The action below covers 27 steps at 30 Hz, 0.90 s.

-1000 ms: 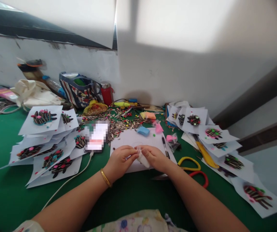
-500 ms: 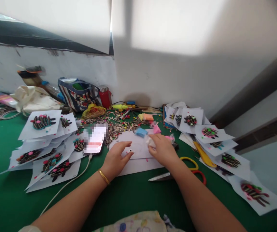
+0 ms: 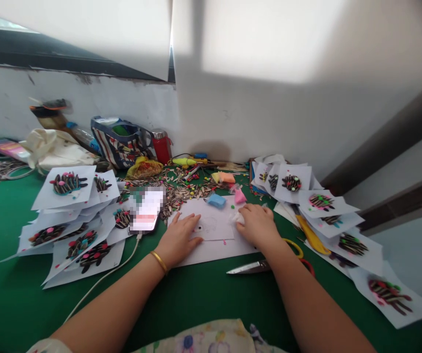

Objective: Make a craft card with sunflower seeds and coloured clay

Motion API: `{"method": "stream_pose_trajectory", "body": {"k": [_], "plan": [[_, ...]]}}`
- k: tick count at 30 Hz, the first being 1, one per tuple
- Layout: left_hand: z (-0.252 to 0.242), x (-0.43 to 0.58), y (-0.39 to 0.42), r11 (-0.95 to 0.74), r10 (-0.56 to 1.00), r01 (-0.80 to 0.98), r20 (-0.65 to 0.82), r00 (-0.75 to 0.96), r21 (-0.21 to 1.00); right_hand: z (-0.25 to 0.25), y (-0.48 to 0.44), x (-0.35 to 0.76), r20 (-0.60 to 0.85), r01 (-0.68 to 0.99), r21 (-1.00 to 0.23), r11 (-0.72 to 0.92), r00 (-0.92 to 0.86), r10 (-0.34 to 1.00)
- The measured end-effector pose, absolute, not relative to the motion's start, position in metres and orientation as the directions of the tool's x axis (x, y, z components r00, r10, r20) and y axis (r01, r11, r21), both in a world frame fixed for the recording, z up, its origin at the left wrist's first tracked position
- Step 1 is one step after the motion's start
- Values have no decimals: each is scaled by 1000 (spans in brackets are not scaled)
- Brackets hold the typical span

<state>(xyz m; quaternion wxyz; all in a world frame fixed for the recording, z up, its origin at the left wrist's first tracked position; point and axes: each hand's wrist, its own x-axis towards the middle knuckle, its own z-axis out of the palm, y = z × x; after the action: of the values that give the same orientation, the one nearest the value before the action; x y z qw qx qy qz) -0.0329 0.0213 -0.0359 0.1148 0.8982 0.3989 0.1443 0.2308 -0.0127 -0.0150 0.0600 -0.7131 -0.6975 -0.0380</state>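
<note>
My left hand point(image 3: 180, 239) lies flat on the left part of a white paper sheet point(image 3: 214, 249), fingers spread and holding nothing. Beside its thumb are a small black dot and a faint pencil drawing point(image 3: 210, 225) on the paper. At the sheet's right side, my right hand point(image 3: 258, 226) is closed on a small white packet point(image 3: 237, 218) that looks like clear plastic around something white; its far part is hidden by the fingers. A blue packet point(image 3: 216, 200) and a pink packet point(image 3: 239, 196) rest at the paper's far edge.
Scissors point(image 3: 249, 267) lie partly under my right forearm. A phone point(image 3: 145, 211) with a white cable is left of the paper. Stacks of paper with seed pictures point(image 3: 69, 184) flank both sides. Loose seeds point(image 3: 181, 193), a red flask point(image 3: 161, 147) and a bag point(image 3: 118, 144) stand behind.
My left hand has gone from raised, curved fingers to lying flat on the paper. My right hand has moved a little right with the white packet, uncovering more of the drawing.
</note>
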Motion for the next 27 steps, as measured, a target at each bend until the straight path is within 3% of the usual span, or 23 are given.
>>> {"method": "stream_pose_trajectory", "body": {"k": [16,27], "plan": [[-34,-36,24,-735,672,610,194,715,296,-16,-11,228,112,997,-71,-2,10,994],[-33,-36,23,-673,730,651,177,660,350,-12,-11,230,74,996,-88,-12,18,997]]}}
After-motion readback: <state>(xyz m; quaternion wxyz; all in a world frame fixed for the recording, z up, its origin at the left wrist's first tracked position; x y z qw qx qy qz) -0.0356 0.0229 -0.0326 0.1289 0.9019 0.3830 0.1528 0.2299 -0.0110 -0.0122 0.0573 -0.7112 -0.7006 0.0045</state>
